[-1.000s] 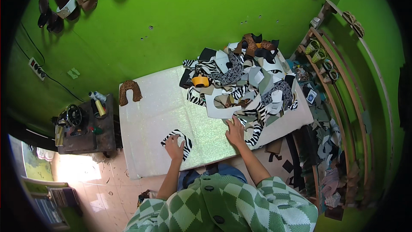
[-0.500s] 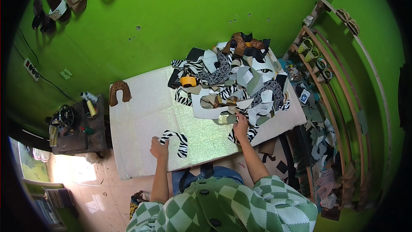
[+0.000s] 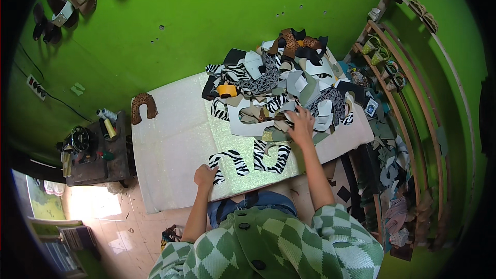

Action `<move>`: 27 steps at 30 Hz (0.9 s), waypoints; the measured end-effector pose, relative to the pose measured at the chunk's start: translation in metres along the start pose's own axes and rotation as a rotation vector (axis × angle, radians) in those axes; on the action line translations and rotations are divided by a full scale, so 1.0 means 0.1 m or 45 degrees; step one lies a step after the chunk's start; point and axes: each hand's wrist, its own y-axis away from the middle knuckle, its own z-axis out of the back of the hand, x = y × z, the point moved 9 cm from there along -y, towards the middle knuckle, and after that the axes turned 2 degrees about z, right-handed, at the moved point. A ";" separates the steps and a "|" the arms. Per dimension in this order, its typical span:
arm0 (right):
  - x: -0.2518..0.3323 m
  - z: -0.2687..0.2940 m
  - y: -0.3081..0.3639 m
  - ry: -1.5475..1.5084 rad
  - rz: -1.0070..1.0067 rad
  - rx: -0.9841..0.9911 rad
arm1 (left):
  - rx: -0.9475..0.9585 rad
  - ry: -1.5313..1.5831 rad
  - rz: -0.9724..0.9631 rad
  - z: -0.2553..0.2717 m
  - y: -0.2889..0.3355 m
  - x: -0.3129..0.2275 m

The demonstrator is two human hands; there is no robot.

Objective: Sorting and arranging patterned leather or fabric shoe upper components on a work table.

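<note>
My left hand (image 3: 205, 175) pinches one end of a U-shaped zebra-print cutout (image 3: 233, 159) near the table's front edge. Just right of it, a second zebra-print cutout (image 3: 281, 161), also U-shaped, lies flat with its opening toward the pile. My right hand (image 3: 301, 124) reaches onto the near side of a heap of shoe-material scraps (image 3: 297, 85), its fingers apart and touching the pieces. White, grey, black, zebra and leopard patterns mix in that heap. Beside the right fingers lies a large white scrap with a cut-out middle (image 3: 238, 124).
A leopard-print U-shaped piece (image 3: 143, 108) lies at the far left of the pale table (image 3: 170, 150). Farther left stands a small dark stand (image 3: 95, 168) with thread spools (image 3: 107, 118). On the right, a wooden rack (image 3: 398, 93) holds sandals, with scraps heaped beside it.
The left hand has moved right with its zebra-print piece, which has turned. My right hand has left the other zebra-print piece, now farther left, and shifted onto the heap.
</note>
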 end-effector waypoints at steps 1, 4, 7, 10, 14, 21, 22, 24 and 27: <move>-0.22 -0.13 0.00 0.066 -0.050 0.104 | -0.005 0.005 -0.004 0.01 -0.02 0.00; -0.54 -0.26 0.00 0.010 -0.087 0.113 | 0.109 -0.002 -0.056 -0.04 -0.06 0.03; -0.77 -0.38 -0.03 -0.333 -0.173 0.152 | 0.304 0.122 0.002 -0.05 -0.10 0.02; -0.51 -0.52 -0.07 -0.626 -0.066 0.277 | 0.416 0.229 0.028 -0.02 -0.12 -0.01; 0.67 -0.83 -0.07 -1.107 0.195 0.662 | 0.188 1.157 -0.367 0.24 -0.31 -0.46; 1.80 -1.74 0.05 -1.436 0.104 1.235 | 0.478 1.003 -0.568 0.37 -0.48 -0.95; 1.81 -1.80 0.06 -1.436 0.110 1.249 | 0.469 1.007 -0.556 0.34 -0.52 -0.87; 1.77 -1.86 0.02 -1.127 0.237 1.132 | 0.416 0.905 -0.499 0.25 -0.58 -0.64; 1.65 -2.06 0.17 -1.145 0.129 1.197 | 0.416 0.886 -0.401 0.04 -0.59 -0.31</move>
